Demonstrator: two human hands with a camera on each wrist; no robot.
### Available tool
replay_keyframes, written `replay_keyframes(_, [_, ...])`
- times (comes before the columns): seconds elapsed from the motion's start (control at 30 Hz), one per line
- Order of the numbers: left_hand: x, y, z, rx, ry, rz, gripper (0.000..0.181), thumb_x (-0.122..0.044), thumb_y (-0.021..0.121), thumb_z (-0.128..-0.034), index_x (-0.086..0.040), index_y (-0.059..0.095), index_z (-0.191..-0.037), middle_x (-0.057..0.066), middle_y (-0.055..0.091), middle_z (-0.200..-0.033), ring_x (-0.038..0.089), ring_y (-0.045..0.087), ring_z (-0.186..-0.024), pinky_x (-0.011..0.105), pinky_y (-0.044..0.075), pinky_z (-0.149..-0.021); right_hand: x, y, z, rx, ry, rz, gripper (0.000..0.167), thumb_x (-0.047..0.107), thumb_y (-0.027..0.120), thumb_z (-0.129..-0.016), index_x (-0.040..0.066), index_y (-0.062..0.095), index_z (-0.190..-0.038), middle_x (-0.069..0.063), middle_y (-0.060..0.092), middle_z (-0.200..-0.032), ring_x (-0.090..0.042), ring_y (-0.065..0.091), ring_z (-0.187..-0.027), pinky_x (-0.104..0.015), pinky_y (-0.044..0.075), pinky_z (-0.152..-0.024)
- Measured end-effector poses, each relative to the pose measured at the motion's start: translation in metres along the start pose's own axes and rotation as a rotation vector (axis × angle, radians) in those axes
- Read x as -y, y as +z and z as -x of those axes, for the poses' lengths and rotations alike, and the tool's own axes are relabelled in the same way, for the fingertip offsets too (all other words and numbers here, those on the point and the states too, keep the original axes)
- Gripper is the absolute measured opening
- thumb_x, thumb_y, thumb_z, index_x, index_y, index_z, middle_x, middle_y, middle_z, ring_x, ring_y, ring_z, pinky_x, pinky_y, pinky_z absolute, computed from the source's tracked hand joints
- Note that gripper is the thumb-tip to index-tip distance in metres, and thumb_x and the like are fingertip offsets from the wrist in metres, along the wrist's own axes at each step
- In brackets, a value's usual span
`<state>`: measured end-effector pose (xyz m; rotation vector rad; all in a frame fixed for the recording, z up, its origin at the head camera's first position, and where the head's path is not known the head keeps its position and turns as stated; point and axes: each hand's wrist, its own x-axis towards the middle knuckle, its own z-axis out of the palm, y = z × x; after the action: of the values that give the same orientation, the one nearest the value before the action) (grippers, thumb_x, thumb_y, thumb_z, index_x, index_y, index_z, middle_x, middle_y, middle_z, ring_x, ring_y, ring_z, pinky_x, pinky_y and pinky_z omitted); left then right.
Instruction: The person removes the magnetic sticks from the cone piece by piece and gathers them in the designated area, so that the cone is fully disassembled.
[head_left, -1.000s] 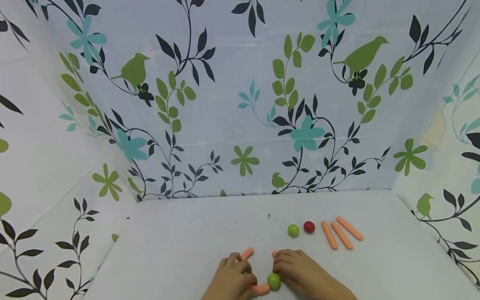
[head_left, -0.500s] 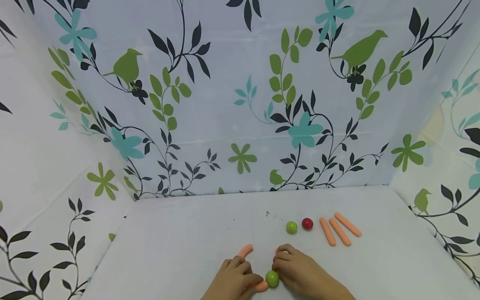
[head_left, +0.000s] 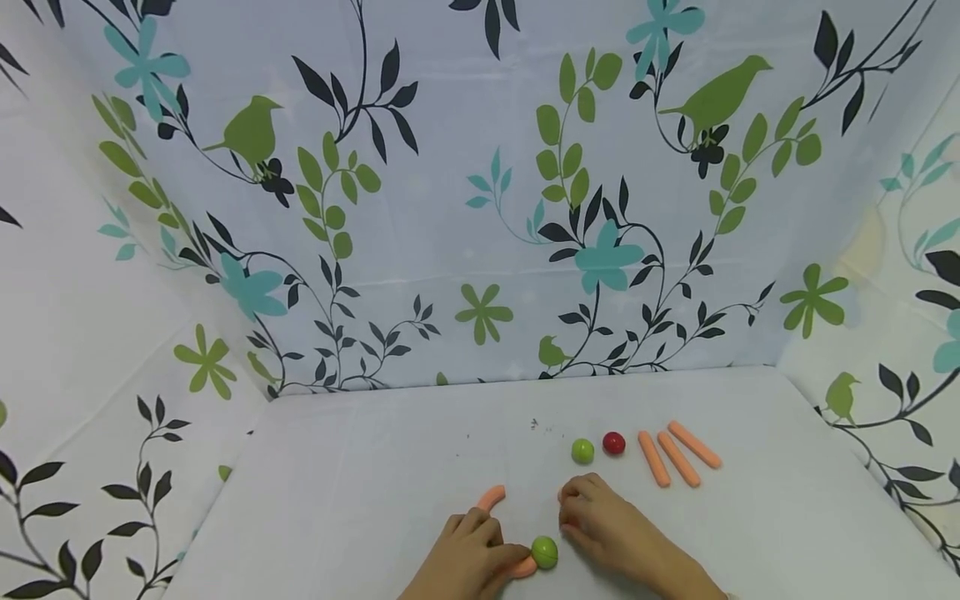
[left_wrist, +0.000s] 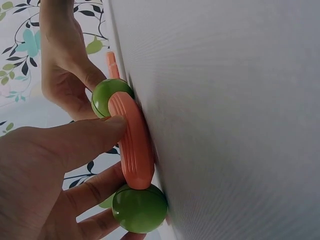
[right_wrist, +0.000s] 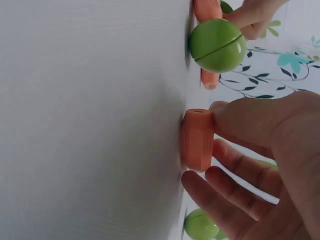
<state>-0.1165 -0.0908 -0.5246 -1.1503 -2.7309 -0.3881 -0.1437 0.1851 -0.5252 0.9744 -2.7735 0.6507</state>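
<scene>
Green ball (head_left: 544, 552) between the hands, apart from the right one

Head: the left hand (head_left: 471, 546) is nearer, its thumb just left of the ball; the right hand (head_left: 607, 529) lies right.

Left wrist: thumb and bent fingers pinch a curved orange piece (left_wrist: 134, 142), its long axis running left to right between two green balls.

Right wrist: thumb and loosely bent fingers hold a second orange piece (right_wrist: 197, 142), foreshortened, right of the ball.
</scene>
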Motion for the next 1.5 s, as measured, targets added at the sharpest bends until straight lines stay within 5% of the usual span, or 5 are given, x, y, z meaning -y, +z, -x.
replay_keyframes(0.4, [0.001, -0.001, 0.000, -0.047, 0.034, -0.050, 0.015, -0.045, 0.062, -0.1024, -0.041, 0.077, -0.105, -0.016, 0.057, -0.088, 0.006, 0.049, -0.099, 0.031, 0.044, -0.078, -0.009, -0.015, 0.001, 0.089, 0.216, -0.309, 0.016, 0.024, 0.073, -0.099, 0.019, 0.068, -0.114, 0.008, 0.066, -0.099, 0.000, 0.058, -0.085, -0.021, 0.053, -0.073])
replay_keyframes(0.83, [0.007, -0.005, -0.004, 0.088, -0.026, 0.071, 0.012, -0.038, 0.071, -0.0947, -0.039, 0.075, -0.106, -0.018, 0.056, -0.097, 0.009, 0.053, -0.111, 0.031, 0.044, -0.074, -0.008, -0.019, -0.001, 0.005, 0.288, -0.188, 0.014, 0.014, 0.080, -0.091, 0.020, 0.071, -0.100, 0.012, 0.060, -0.087, 0.001, 0.049, -0.076, -0.021, 0.046, -0.066])
replay_keyframes(1.1, [0.009, 0.012, 0.010, 0.033, 0.017, 0.105, 0.024, -0.060, 0.058, -0.1003, -0.041, 0.072, -0.100, -0.023, 0.048, -0.088, 0.001, 0.048, -0.100, 0.018, 0.030, -0.068, -0.022, -0.040, 0.012, -0.071, 0.435, -0.216, 0.019, 0.013, 0.082, -0.089, 0.020, 0.073, -0.104, 0.011, 0.065, -0.089, -0.001, 0.055, -0.079, -0.020, 0.051, -0.069])
replay_keyframes(1.33, [0.009, 0.023, 0.018, -0.056, 0.025, 0.075, 0.025, -0.059, 0.055, -0.1028, -0.044, 0.073, -0.095, -0.024, 0.048, -0.084, -0.002, 0.048, -0.099, 0.015, 0.026, -0.065, -0.060, -0.066, 0.027, -0.176, 0.549, -0.159, 0.024, 0.012, 0.080, -0.091, 0.012, 0.074, -0.113, -0.005, 0.075, -0.104, -0.010, 0.062, -0.082, -0.022, 0.052, -0.065])
replay_keyframes(1.5, [0.013, 0.005, 0.005, 0.024, 0.021, 0.123, 0.012, -0.050, 0.066, -0.0992, -0.041, 0.073, -0.103, -0.023, 0.053, -0.088, -0.001, 0.045, -0.100, 0.016, 0.028, -0.068, -0.104, -0.090, 0.037, -0.185, 0.644, -0.085, 0.034, 0.023, 0.071, -0.098, 0.002, 0.069, -0.125, -0.019, 0.074, -0.112, -0.029, 0.068, -0.094, -0.033, 0.055, -0.070])
